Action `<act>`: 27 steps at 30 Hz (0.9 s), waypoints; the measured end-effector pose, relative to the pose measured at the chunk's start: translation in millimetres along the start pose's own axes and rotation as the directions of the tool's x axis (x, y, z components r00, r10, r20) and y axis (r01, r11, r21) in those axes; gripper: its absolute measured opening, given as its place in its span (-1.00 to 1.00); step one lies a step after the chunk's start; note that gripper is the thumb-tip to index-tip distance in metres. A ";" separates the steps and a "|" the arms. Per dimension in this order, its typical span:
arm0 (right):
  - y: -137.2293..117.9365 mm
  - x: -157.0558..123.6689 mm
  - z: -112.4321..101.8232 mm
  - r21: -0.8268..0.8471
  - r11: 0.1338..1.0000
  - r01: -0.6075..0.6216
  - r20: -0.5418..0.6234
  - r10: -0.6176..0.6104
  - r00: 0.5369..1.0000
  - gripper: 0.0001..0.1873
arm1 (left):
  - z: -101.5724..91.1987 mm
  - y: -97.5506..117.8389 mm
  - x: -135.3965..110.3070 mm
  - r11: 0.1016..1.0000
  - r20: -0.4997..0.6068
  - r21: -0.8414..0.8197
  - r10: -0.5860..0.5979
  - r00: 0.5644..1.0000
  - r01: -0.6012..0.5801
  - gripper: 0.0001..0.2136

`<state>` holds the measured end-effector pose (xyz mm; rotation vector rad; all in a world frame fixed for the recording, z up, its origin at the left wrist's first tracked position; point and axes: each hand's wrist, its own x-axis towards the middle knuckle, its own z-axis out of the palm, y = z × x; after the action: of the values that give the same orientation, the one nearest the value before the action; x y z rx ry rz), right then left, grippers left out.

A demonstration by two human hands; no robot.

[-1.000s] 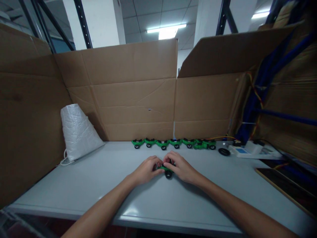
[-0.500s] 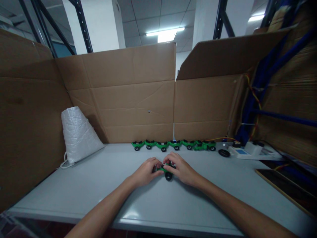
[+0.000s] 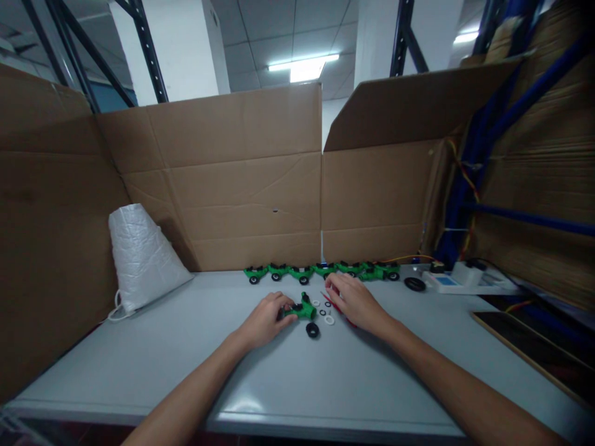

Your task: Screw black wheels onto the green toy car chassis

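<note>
My left hand (image 3: pixel 268 318) is closed on the left part of a green toy vehicle body (image 3: pixel 305 309) with black parts, low over the white table. A black wheel (image 3: pixel 313 330) lies just in front of it, apart from the body. My right hand (image 3: pixel 357 300) is to the right, its fingers curled over a slim red tool (image 3: pixel 333 303) that slants beneath the palm; its exact kind is not clear. Between the hands lie small rings: a white ring (image 3: pixel 330 320), a black ring (image 3: pixel 322 313) and others.
A row of green toy vehicles (image 3: pixel 300 274) stands along the back cardboard wall (image 3: pixel 242 198). A white wrapped bundle (image 3: pixel 144 260) sits at the left. On the right are a black ring-shaped piece (image 3: pixel 414 284), a power strip (image 3: pixel 446 282) and a dark board (image 3: pixel 525 341).
My right hand has let go of the toy and moved right to the red tool. The wheel now shows apart from the green body, and the small rings are uncovered.
</note>
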<state>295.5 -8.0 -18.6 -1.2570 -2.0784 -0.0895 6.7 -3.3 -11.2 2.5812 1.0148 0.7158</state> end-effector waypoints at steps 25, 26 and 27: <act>6.2 -3.0 -9.7 0.095 0.984 0.149 0.388 -0.174 0.905 -0.81 | -1.0 -7.4 -2.2 0.999 -0.087 0.042 -0.009 0.996 0.013 -0.75; 6.3 -3.0 -10.3 0.086 0.985 0.147 0.392 -0.169 0.904 -0.82 | -0.8 -7.7 -2.1 0.999 -0.084 0.043 -0.006 0.996 0.010 -0.75; 6.3 -3.1 -11.0 0.078 0.986 0.145 0.396 -0.164 0.904 -0.84 | -0.6 -7.9 -2.0 0.999 -0.081 0.046 -0.005 0.997 0.009 -0.75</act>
<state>307.2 -11.3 -13.9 -1.1517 -2.5164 0.1600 0.7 1.0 -14.7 2.6055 1.0761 0.8107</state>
